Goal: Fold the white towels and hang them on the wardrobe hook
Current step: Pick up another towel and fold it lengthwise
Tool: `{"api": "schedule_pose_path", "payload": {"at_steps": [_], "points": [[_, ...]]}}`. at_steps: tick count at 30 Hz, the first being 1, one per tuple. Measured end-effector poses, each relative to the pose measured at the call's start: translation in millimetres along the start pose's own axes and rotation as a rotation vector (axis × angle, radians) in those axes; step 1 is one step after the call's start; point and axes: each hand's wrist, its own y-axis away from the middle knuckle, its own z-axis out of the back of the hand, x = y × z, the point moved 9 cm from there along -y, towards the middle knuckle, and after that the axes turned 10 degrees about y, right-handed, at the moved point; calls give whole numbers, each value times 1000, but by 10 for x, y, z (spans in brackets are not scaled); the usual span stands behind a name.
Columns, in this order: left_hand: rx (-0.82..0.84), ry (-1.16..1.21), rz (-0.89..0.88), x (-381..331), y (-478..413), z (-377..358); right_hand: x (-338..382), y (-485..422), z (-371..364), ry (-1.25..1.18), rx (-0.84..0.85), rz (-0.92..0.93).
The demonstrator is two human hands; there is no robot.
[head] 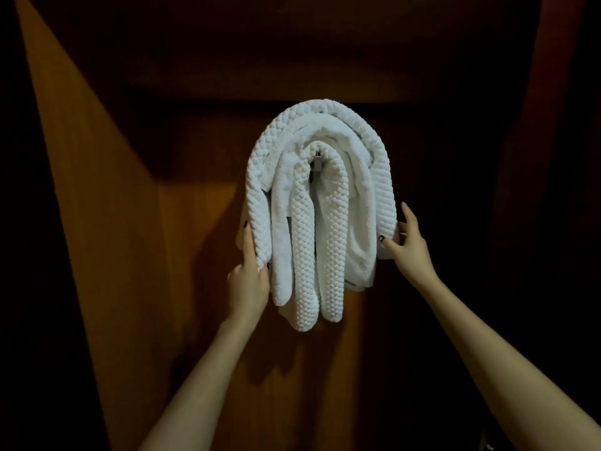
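Several folded white towels hang draped one over another on a small metal hook on the wardrobe's back panel. Their ends hang down in loops. My left hand grips the lower left edge of the outer waffle-textured towel, thumb in front and fingers behind. My right hand holds the lower right edge of the same outer towel, thumb on the front and fingers behind. Only a bit of the hook shows between the inner folds.
The dark wooden wardrobe interior surrounds the towels. A lit side panel slants on the left, and a dark panel stands on the right. A shelf or top board runs above the hook.
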Motion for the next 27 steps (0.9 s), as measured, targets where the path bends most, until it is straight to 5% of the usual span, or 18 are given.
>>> {"api": "schedule_pose_path", "payload": {"at_steps": [11, 16, 22, 27], "points": [[92, -254, 19, 174, -104, -230, -306, -179, -70, 357, -93, 147], [136, -262, 145, 144, -86, -361, -187, -178, -285, 159, 28, 266], [-256, -150, 75, -484, -561, 282, 149, -333, -213, -150, 89, 286], [19, 95, 74, -628, -1145, -99, 455, -514, -346, -245, 189, 391]]}}
